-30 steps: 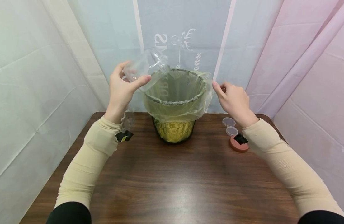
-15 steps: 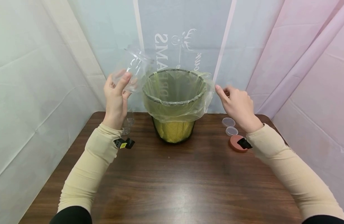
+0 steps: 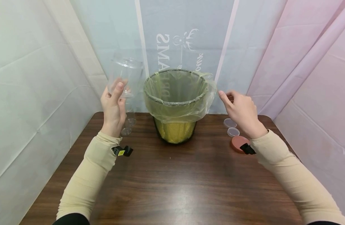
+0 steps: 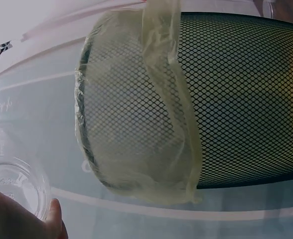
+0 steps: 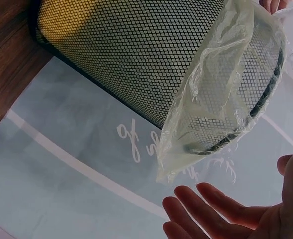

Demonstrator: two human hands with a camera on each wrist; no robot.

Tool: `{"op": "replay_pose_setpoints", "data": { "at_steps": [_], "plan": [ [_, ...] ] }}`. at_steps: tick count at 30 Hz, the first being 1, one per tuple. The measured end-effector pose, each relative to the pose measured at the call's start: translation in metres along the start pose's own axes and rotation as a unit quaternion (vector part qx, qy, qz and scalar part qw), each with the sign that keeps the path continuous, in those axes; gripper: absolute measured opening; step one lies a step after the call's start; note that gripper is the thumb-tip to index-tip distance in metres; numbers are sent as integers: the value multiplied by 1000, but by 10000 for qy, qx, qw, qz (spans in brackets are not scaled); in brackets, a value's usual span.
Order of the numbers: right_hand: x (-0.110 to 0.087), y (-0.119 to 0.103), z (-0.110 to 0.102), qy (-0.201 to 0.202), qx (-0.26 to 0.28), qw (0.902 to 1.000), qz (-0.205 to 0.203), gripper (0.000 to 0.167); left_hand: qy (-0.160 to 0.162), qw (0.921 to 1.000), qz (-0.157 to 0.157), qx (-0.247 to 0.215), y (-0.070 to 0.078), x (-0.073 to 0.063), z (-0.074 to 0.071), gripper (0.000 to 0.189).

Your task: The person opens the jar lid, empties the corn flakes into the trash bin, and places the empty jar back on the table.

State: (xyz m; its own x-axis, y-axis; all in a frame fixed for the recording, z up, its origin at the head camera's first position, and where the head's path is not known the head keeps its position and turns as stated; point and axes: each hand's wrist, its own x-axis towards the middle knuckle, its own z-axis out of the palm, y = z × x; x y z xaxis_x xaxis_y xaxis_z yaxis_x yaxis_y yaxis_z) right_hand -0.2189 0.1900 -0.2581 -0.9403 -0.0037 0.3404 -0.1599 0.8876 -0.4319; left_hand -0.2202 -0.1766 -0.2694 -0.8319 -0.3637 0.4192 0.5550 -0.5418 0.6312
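Note:
My left hand (image 3: 111, 109) grips a clear plastic jar (image 3: 128, 70) near its lower end, raised to the left of a mesh waste bin (image 3: 175, 132). The left wrist view shows the jar's round base. A pale yellow-green bin liner (image 3: 172, 113) is folded over the bin's rim and bunches loosely at the right. My right hand (image 3: 241, 111) hovers just beyond that bunched edge. Its fingers are loosely bent with nothing between them, and the right wrist view shows them apart from the liner.
Behind my left hand, clear plastic containers (image 3: 130, 121) stand on the brown wooden table (image 3: 172, 184). To the right lie two small translucent discs (image 3: 230, 122) and a reddish round lid (image 3: 238, 143), partly covered by my wrist camera. Fabric curtains hang behind and at both sides.
My left hand has drawn the jar left, away from the bin's mouth, and turned it more upright. My right hand has shifted slightly right and down, away from the liner.

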Motion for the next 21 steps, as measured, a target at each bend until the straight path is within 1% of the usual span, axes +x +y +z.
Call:
{"op": "replay_pose_setpoints", "data": {
  "at_steps": [4, 10, 14, 17, 21],
  "plan": [
    [-3, 5, 2, -123, 126, 9998, -97, 73, -64, 9999, -21, -93, 0, -4, -5, 64],
    [-6, 14, 7, -661, 420, 9963, -361, 73, -238, 9995, 101, -159, 1, -9, -8, 62],
    [-8, 21, 10, -843, 351, 9947, -474, 77, -466, 9987, 179, -83, 1, -13, -8, 70],
    [-10, 26, 12, -906, 263, 9939, -576, 78, -618, 9979, 205, -34, 0, -16, -9, 75],
    [-12, 30, 16, -1022, 183, 9926, -637, 79, -795, 9964, 300, 15, 0, -17, -10, 73]
  ]
}}
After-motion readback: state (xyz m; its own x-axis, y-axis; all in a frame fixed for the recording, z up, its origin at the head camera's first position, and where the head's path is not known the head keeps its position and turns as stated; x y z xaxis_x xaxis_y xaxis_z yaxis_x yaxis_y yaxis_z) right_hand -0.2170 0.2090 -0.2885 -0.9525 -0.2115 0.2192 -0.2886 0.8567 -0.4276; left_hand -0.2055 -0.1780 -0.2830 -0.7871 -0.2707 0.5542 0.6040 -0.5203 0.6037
